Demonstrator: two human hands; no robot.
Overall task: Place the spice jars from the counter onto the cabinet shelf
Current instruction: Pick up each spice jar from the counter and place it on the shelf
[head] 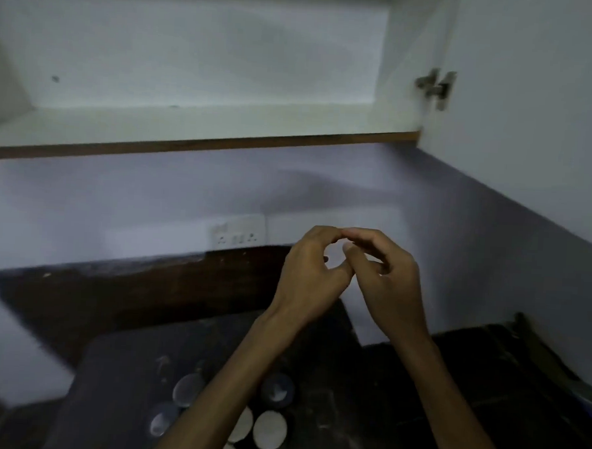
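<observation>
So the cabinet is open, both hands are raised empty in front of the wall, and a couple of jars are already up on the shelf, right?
Not quite. The head view shows the shelf bare; all the jars visible are down on the counter. The rest holds: the cabinet is open, and the left hand and right hand are raised empty in front of the wall.

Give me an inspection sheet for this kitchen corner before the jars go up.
Surface: dark counter, dim and blurred.
Job's things: spice jars clustered at the near edge, round lids up, partly hidden by the left forearm; cabinet shelf holds no jars.
Clutter: nothing seen.
Grippers: left hand and right hand raised above the counter, fingertips meeting, holding nothing.
Cables: nothing seen.
Surroundings: socket plate on the back wall; metal hinge at the cabinet's right side, door open.
</observation>
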